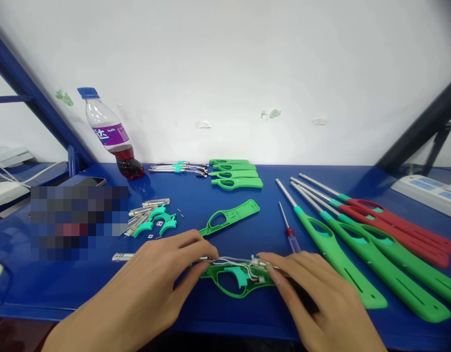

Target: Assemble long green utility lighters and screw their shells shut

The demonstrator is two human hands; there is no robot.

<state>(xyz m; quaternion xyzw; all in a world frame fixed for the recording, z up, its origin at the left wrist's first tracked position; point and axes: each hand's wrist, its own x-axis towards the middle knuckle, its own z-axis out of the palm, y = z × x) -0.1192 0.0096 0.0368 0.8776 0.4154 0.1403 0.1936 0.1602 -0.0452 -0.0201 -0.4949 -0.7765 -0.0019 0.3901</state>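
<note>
An opened green lighter shell half (233, 293) lies in front of me, with a teal trigger (240, 276) and white wires in it. My left hand (170, 269) pinches the lighter's metal tube (122, 256), whose tip sticks out to the left. Between the thumb and fingers of my right hand (313, 293) is a clear fuel tank (260, 263) with a metal valve, held at the shell's upper edge; its far end is hidden. The other green shell half (235, 216) rests just beyond, inside facing up.
Loose tanks and teal triggers (169, 222) lie left; metal tubes (177, 167) and green shells (236, 183) lie at the back. A screwdriver (292, 239), green lighters (339, 264) and red lighters (401, 227) lie right. A drink bottle (111, 132) stands near the wall.
</note>
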